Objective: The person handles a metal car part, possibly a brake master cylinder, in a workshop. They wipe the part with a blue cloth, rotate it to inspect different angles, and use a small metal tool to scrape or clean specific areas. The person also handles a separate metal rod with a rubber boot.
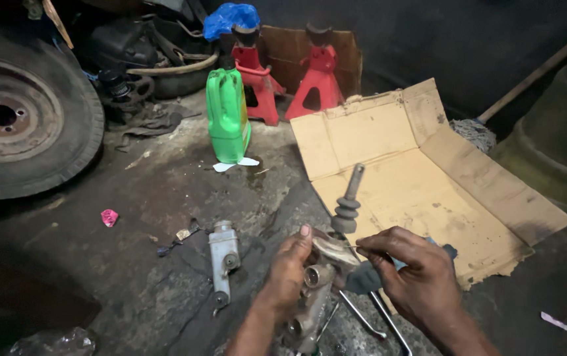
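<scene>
From the head camera, the ground is a dark, stained concrete floor [165, 198], greasy and wet in patches. At ten o'clock a worn tyre on a rusty wheel [13, 115] lies against the edge of view, with dark engine parts [138, 53] heaped behind it at eleven o'clock. At twelve o'clock a green plastic jug [228, 115] stands upright on the floor, just in front of two red jack stands [290, 79] and a blue bag [232, 16]. A flattened sheet of cardboard [428, 178] spreads from the centre out to three o'clock, torn at its near edge. A small pink scrap [109, 217] lies at nine o'clock, and a grey metal cylinder body [223, 260] lies on the floor at seven o'clock, just left of the hands. Two thin metal rods [379, 320] lie on the floor at six o'clock.

The metal cylinder assembly [313, 296] sits low in the centre, at six o'clock, lifted off the floor. It is dull grey cast metal, grimy, with round ports along its side. A push rod with a ribbed black rubber boot [347, 211] rises behind it toward twelve o'clock.

The left hand [288, 270] is wrapped around the upper part of the assembly, fingers curled, thumb up. The right hand [415, 270] is nearly closed, its thumb and forefinger pinching a thin piece of wire [349, 248] at the top of the assembly, with a dark cloth [362, 280] beneath the palm.
</scene>
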